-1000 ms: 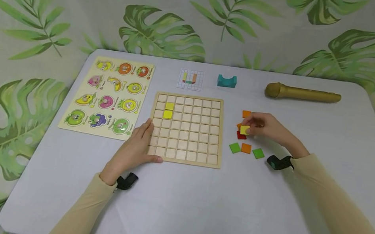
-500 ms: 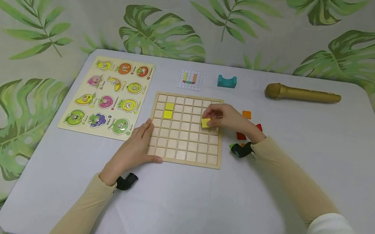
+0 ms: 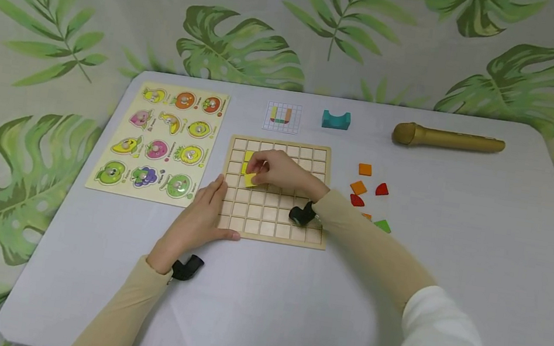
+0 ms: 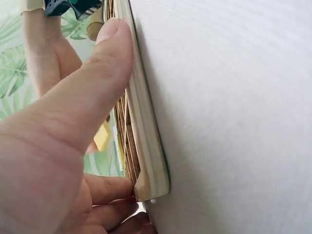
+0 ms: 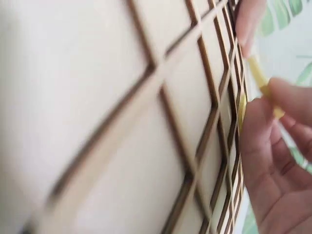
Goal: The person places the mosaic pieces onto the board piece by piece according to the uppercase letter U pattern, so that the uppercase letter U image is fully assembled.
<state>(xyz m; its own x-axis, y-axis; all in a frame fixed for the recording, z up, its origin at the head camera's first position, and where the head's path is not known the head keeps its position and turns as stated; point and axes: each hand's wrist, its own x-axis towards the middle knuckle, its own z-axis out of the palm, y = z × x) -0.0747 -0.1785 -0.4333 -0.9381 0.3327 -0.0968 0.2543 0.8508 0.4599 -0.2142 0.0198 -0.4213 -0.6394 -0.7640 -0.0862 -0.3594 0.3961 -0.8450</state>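
Observation:
In the head view my right hand [image 3: 277,170] pinches a yellow square tile [image 3: 250,180] between thumb and fingertips, tilted over the left part of the wooden grid board [image 3: 267,230]. Just beyond it, yellow tiles [image 3: 248,157] lie in cells of the second column, partly hidden by the fingers. My left hand [image 3: 196,218] spans the board's near left corner, its straight thumb on the near edge and its fingers along the left edge. The right wrist view shows the pinched yellow tile [image 5: 258,75] close above the grid.
Right of the board lie loose orange [image 3: 365,169], red [image 3: 382,189] and green tiles [image 3: 383,226], some hidden by the right sleeve. A pattern card [image 3: 282,117], a teal block [image 3: 336,120] and a gold microphone [image 3: 446,139] stand behind. A fruit puzzle board [image 3: 164,142] is on the left.
My right hand has carried the yellow tile leftward from the loose tiles, across the grid board, to beside the yellow tiles in it. The left hand has stayed at the board's corner.

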